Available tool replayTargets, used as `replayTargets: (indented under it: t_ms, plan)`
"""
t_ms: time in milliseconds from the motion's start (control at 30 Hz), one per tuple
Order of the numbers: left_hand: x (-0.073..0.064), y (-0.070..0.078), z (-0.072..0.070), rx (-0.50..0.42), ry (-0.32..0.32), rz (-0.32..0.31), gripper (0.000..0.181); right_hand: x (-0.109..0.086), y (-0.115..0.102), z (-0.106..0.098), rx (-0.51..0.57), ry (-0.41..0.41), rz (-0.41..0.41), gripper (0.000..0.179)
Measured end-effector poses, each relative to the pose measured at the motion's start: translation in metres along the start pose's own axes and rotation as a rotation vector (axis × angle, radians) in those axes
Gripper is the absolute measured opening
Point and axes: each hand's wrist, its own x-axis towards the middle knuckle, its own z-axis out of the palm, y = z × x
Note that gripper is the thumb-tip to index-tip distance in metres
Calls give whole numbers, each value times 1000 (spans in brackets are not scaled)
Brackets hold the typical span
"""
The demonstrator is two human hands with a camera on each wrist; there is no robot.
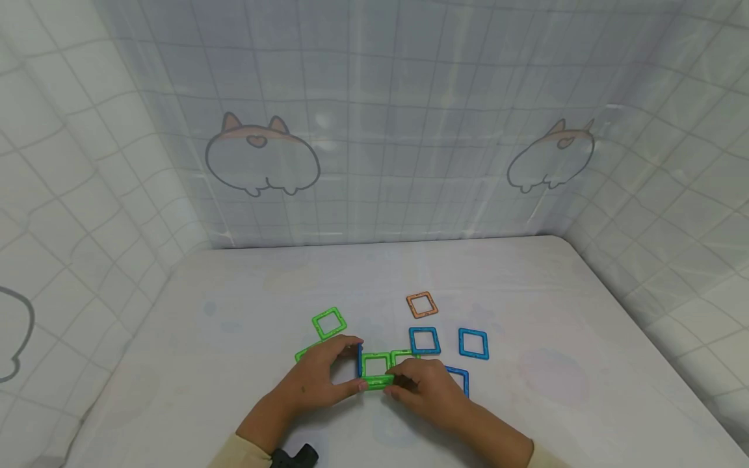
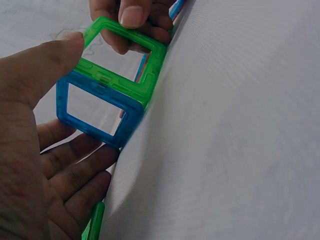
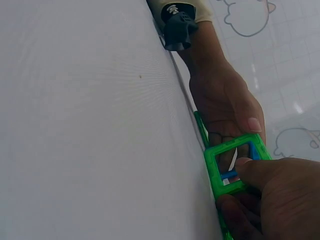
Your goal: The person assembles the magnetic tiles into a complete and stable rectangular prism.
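Several square-frame magnetic tiles are joined in front of me. My left hand holds an upright blue magnetic tile at the left side, its fingers around the far edge and its thumb at the corner of an upright green magnetic tile. That green tile stands along the near side, edge to edge with the blue one. My right hand pinches the green tile, thumb and fingers on opposite faces. Behind it lies another green frame, with a further green tile to its right, partly hidden by the right hand.
Left of the build lie a green tile and another green tile partly under the left hand. Blue tiles lie to the right, one more blue tile beside the right hand. An orange tile lies farther back.
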Motion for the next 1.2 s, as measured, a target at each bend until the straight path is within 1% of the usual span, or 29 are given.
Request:
replayTargets:
  t_ms: [200,300,367,533,600,667,833,933,1033,1200]
  plan:
    - [0,1,-1,6,-5,-7,69,-5,4,-6,-43,-32,-28,25]
    - [0,0,0,10,-8,-14,70,-10,4,-11,-60,-33,-39,27]
    - [0,0,0,9,-7,-14,70,-12,6,-14,-61,-16,-66,27]
    - [0,0,0,7,-6,-16,71,-17,12,-20,-79,70,-178,23]
    - [0,0,0,8,-8,-18,72,-18,13,-22,-94,87,-197,22]
    - [1,1,0,10,-10,-22,72,-18,14,-24,-109,91,-194,22]
    - [1,2,1,14,-19,-50,72,-21,18,-28,-163,84,-155,22]
    - [1,2,2,20,-21,-63,72,-24,22,-32,-193,94,-154,24]
    - [1,1,2,21,-19,-66,72,-28,25,-36,-209,103,-142,26]
    - [0,1,2,12,-9,-57,72,-32,28,-41,-213,100,-86,29]
